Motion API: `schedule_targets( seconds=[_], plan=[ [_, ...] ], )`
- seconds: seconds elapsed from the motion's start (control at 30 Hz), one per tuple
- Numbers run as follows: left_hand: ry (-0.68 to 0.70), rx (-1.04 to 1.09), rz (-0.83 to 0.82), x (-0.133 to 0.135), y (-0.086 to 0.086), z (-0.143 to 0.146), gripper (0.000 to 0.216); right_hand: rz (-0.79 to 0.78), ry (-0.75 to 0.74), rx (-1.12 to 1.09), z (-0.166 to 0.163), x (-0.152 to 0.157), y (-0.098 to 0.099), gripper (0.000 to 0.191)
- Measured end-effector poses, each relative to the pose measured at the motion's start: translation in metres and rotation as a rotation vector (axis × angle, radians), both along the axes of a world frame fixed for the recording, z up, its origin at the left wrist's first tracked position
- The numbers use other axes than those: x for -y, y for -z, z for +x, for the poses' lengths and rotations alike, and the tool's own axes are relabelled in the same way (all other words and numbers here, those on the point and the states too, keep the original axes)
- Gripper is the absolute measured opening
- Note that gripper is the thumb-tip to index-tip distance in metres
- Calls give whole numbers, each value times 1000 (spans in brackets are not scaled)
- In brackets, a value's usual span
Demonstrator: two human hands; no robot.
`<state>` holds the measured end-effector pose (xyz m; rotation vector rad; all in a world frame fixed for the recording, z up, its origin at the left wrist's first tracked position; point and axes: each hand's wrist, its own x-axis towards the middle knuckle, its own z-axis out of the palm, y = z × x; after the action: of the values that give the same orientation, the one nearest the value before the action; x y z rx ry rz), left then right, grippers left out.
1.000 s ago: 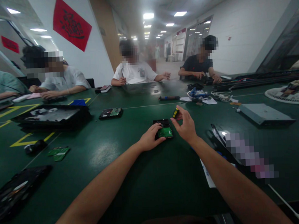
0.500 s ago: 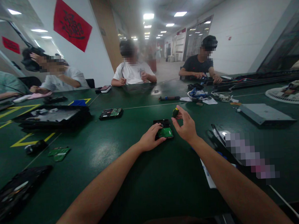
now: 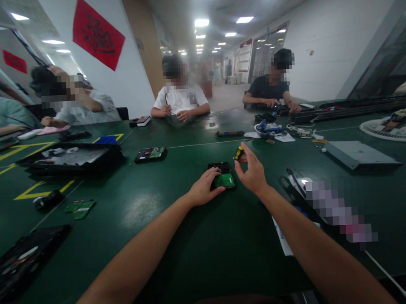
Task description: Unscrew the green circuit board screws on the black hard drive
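Observation:
A hard drive lies on the green table, its green circuit board facing up and a black part at its far end. My left hand grips the drive from the left, thumb along the near edge and fingers over the far side. Just right of it, my right hand is raised and pinches a short black-and-yellow screwdriver by its handle. The screwdriver's shaft and tip are too small to make out, so I cannot tell if it touches the drive.
Another hard drive and a black tray sit left. Nearer are a loose circuit board and a black casing. A grey metal box stands right. Across the table, a person in a white shirt works.
The screwdriver has turned in my right fingers and shows more yellow now. My left hand and the hard drive stay put. The person opposite has lowered a hand.

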<state>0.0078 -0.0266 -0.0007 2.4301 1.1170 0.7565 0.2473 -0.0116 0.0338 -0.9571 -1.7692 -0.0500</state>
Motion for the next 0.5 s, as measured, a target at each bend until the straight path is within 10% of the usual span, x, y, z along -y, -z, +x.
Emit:
schedule_targets(
  seconds=[0.5],
  plan=[
    [-4, 0, -4, 1, 0, 0, 64, 12, 11, -7, 0, 1, -1, 63]
  ],
)
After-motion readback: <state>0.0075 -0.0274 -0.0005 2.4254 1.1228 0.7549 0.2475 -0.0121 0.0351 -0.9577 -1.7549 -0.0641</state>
